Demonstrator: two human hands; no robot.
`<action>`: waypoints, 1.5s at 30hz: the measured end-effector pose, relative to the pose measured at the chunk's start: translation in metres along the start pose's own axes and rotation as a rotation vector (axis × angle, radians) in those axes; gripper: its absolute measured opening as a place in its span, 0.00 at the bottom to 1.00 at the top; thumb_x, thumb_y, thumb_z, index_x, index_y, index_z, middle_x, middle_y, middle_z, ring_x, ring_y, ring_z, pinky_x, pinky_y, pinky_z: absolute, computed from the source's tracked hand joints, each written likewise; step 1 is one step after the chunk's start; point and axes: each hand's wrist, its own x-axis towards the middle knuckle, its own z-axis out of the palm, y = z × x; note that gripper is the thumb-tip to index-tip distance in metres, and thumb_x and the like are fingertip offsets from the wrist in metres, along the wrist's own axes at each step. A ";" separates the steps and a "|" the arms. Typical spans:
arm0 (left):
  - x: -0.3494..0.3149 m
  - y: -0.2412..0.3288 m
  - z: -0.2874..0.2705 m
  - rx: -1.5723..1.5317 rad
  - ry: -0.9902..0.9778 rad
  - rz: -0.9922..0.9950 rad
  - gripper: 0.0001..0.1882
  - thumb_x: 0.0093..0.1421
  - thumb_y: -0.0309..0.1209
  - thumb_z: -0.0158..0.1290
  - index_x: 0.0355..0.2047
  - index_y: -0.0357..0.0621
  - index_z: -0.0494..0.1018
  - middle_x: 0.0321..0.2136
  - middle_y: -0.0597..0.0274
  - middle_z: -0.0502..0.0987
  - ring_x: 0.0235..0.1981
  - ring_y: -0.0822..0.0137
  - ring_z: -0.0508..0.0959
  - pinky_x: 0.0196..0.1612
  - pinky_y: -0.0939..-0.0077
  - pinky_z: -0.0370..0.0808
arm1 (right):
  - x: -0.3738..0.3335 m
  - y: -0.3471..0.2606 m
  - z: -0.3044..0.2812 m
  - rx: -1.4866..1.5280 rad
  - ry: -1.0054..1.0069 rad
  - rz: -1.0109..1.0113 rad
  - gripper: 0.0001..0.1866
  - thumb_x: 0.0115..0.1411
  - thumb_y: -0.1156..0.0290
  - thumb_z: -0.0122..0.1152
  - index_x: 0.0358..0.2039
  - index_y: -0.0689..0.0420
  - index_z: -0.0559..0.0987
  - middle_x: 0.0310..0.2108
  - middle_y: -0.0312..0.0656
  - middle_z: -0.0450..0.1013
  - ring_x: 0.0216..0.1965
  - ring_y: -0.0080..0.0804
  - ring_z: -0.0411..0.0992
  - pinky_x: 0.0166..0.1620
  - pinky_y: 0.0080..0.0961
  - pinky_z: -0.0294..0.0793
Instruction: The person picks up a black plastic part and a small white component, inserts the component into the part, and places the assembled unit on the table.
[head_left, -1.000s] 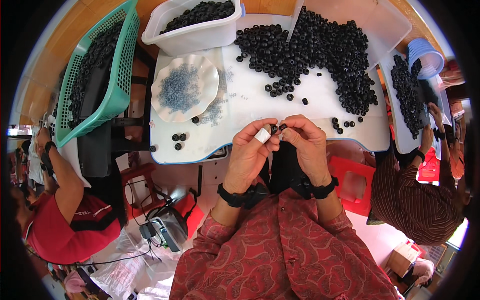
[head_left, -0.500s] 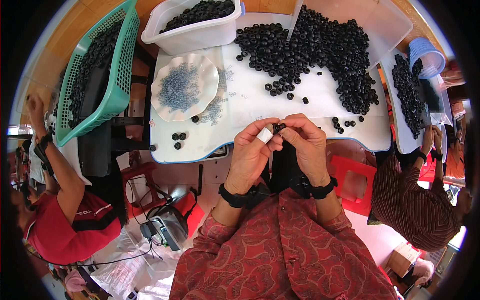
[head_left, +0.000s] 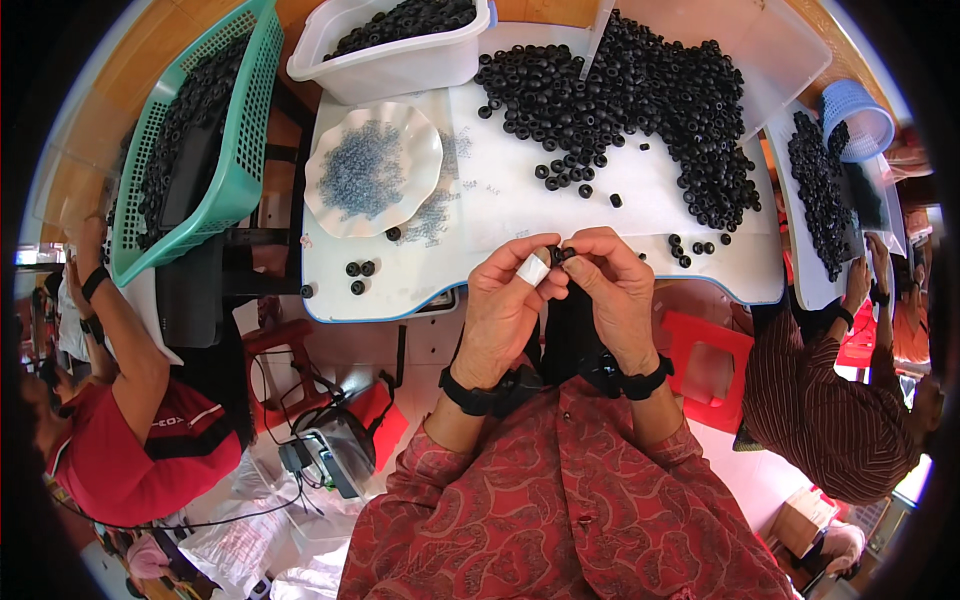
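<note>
Just past the table's near edge, my left hand (head_left: 510,295) and my right hand (head_left: 613,290) meet fingertip to fingertip. Between them they pinch a small black ring-shaped part (head_left: 558,254), mostly covered by the fingers. White tape wraps one finger of my left hand. Ahead on the white table (head_left: 480,215) lies a big pile of the same black ring-shaped parts (head_left: 690,110), with a few loose ones (head_left: 685,250) right of my hands. To the left, a scalloped white plate (head_left: 420,195) holds many tiny translucent bluish pieces (head_left: 360,170), some spilled beside it.
A white tub (head_left: 400,68) of black parts stands at the back left, beyond the plate. A green basket (head_left: 245,130) is farther left. Co-workers sit on both sides, at left in a red shirt (head_left: 140,440). A red stool (head_left: 705,365) stands below the table's right.
My hands stay together on the black part with hardly any movement. The view has shifted slightly. On the left, the co-worker's arm has come down and nearer.
</note>
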 end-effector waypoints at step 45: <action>-0.009 0.017 0.009 0.343 0.058 0.069 0.13 0.69 0.25 0.51 0.50 0.33 0.76 0.35 0.55 0.81 0.32 0.70 0.82 0.38 0.78 0.81 | 0.005 -0.019 -0.001 -0.465 -0.075 -0.156 0.08 0.56 0.82 0.65 0.37 0.62 0.81 0.32 0.38 0.75 0.31 0.21 0.75 0.33 0.18 0.75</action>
